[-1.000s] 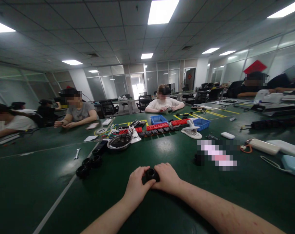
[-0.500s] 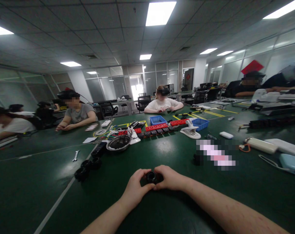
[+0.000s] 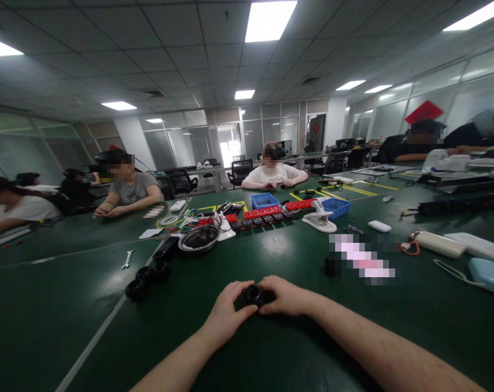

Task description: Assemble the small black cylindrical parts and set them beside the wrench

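Observation:
Between my two hands, low in the middle of the head view, is a small black round part (image 3: 254, 294) with a hole facing up. My left hand (image 3: 230, 311) curves round its left side, thumb in front and fingers behind. From the right, my right hand (image 3: 283, 295) grips the same part with thumb and fingers. The fingertips of both hands nearly meet at it. Several similar black round parts (image 3: 144, 277) stand in a group on the green table (image 3: 214, 272) to the left.
A wrench (image 3: 127, 259) lies at the left. Farther back are a metal bowl (image 3: 198, 239), red strips (image 3: 262, 211), blue trays (image 3: 265, 200) and a white clamp stand (image 3: 320, 216). A power bank (image 3: 438, 243) lies right. People sit round the table.
Both hands remain round the black part with only a very slight shift of the fingers. The person across the table has moved their hands a little.

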A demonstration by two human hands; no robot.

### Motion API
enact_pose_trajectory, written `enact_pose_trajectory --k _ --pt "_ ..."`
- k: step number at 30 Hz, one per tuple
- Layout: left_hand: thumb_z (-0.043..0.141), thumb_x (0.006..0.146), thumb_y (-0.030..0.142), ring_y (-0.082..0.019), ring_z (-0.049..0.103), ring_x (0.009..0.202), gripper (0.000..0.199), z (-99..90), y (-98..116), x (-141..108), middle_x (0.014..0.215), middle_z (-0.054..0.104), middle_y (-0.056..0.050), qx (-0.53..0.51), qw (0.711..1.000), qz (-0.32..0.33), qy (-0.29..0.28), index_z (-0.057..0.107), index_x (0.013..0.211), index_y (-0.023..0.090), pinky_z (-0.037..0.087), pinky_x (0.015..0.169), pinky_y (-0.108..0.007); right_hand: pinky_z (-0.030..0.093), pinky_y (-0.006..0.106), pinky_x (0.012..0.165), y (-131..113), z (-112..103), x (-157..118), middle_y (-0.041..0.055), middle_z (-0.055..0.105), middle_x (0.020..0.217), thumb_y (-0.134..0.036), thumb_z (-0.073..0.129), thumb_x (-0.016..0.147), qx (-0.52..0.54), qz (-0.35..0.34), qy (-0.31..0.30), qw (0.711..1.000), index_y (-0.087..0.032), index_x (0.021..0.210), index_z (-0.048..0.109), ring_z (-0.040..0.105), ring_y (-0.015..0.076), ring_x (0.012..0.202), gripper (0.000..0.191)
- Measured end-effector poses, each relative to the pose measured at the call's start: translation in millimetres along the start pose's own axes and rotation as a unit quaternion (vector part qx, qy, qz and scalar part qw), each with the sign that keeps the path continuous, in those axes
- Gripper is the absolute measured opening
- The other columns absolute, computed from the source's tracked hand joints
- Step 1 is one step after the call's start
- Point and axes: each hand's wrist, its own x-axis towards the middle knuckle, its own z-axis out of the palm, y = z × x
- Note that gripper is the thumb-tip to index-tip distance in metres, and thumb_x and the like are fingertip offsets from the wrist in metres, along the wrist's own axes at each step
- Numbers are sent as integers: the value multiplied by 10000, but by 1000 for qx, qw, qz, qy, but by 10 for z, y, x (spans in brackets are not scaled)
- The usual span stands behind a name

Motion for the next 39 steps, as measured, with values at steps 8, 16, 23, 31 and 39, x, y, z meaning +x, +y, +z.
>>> enact_pose_trajectory --k 8,16,23,31,39 --pt "646 633 225 -217 529 893 320 103 40 -13 925 574 -46 27 997 -27 70 560 938 178 409 788 -339 361 272 576 -170 164 27 56 579 748 -486 607 636 -131 97 78 984 -149 786 556 521 187 673 373" --pt "626 660 208 -228 508 964 338 60 14 0 996 564 -56 20 998 -8 51 555 990 199 395 842 -363 387 320 710 -112 136 13 59 563 886 -499 637 609 -88 25 70 993 -158 934 550 509 216 815 479" --pt "627 668 227 -224 519 954 372 -5 7 -11 1019 572 -58 6 1000 10 1 556 1033 212 400 820 -346 358 221 589 59 17 14 0 544 776 -326 673 627 10 7 3 1000 -158 820 579 492 138 702 273" --pt "642 640 260 -224 532 907 289 66 73 -11 922 583 -41 49 995 -42 71 561 907 185 409 795 -346 349 268 589 -172 198 25 36 561 741 -452 613 634 -125 79 109 983 -156 771 535 500 174 677 336" --pt "619 675 235 -222 514 943 328 24 -11 9 1010 563 -61 23 999 -1 27 551 993 197 414 786 -333 383 311 718 -92 117 0 48 570 893 -443 651 616 -47 12 62 997 -177 947 550 509 205 828 436"
